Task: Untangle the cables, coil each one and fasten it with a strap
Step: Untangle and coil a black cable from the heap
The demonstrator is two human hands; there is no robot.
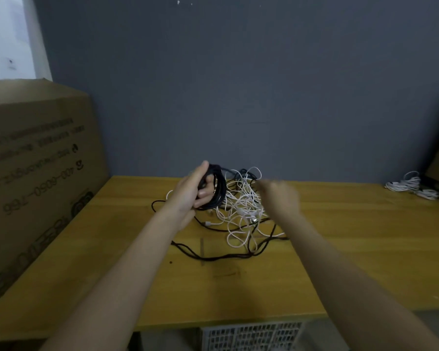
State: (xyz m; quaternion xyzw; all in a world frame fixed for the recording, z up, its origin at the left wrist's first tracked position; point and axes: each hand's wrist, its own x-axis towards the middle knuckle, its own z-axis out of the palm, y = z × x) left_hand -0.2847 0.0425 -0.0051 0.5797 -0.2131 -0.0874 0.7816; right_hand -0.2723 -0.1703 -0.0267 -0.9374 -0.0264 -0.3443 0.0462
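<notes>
left hand (192, 191) gripping black coil (217, 190), right hand (280, 196) blurred

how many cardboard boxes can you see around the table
1. The cardboard box stands at the table's left edge, printed side facing the table. The dark shape at the far right edge is too cropped to tell.

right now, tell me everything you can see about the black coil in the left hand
The black coil is thin, dark, matte cable wound into several loops forming an upright oval bundle. The left hand grips it above the table, thumb on top and fingers curled through the loops. No strap shows on it. Black cable also trails in loose curves over the wood below the coil. Its right side meets the white tangle. The blurred right hand is close by; contact can't be judged.
</notes>
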